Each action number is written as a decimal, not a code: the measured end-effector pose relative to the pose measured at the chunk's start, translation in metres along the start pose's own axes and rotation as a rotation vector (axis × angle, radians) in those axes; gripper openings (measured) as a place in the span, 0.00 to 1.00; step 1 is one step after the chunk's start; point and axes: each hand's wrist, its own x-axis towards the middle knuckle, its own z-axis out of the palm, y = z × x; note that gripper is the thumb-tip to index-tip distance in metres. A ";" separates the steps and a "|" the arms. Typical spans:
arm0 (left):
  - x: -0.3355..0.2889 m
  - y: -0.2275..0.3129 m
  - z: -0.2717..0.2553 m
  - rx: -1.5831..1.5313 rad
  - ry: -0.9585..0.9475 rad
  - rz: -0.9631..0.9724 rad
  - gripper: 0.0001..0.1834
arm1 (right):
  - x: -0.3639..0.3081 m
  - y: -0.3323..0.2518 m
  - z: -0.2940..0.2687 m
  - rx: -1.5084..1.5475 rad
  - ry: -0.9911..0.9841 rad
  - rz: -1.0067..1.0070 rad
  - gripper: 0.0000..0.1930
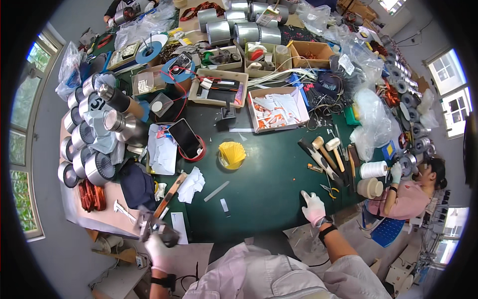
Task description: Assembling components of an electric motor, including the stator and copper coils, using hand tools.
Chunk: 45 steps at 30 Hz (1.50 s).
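Observation:
My left hand (157, 253), in a white glove, is closed on a dark metal device (158, 230) at the table's near left edge. Motion blurs the device, and its exact kind does not show. Close by lie a wooden-handled tool (171, 193), a metal caliper (124, 211) and a white paper strip (179, 227). My right hand (313, 207), also gloved, is at the near edge right of the middle, holding nothing, with its fingers apart. Nearest to it are yellow-handled pliers (329, 190). A round holder with fanned yellow slips (232, 153) stands mid-table.
Metal stator cores (99, 167), a steel flask (115, 121) and a phone (186, 138) crowd the left. Mallets (334, 148) and a white thread spool (373, 169) stand right. A box of paper pieces (278, 110) is behind. A co-worker in pink (409, 199) sits right.

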 end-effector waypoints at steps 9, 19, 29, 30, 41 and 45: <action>-0.006 0.193 0.137 0.112 -0.571 0.660 0.31 | 0.100 0.059 0.014 0.093 0.264 -0.023 0.35; 0.001 0.200 0.178 -0.091 -0.214 0.406 0.32 | 0.047 0.036 -0.030 0.432 0.081 -0.095 0.25; 0.048 0.143 0.202 0.057 -0.079 0.338 0.08 | -0.012 -0.015 -0.002 0.530 -0.109 -0.172 0.24; 0.059 0.148 0.196 0.079 -0.012 0.403 0.07 | -0.012 -0.017 -0.005 0.547 -0.102 -0.134 0.23; 0.081 0.114 0.180 0.213 -0.327 0.197 0.05 | 0.001 -0.060 -0.010 0.482 -0.051 -0.221 0.22; 0.086 0.105 0.120 0.081 -0.384 0.120 0.10 | -0.020 -0.075 -0.029 0.458 -0.076 -0.121 0.22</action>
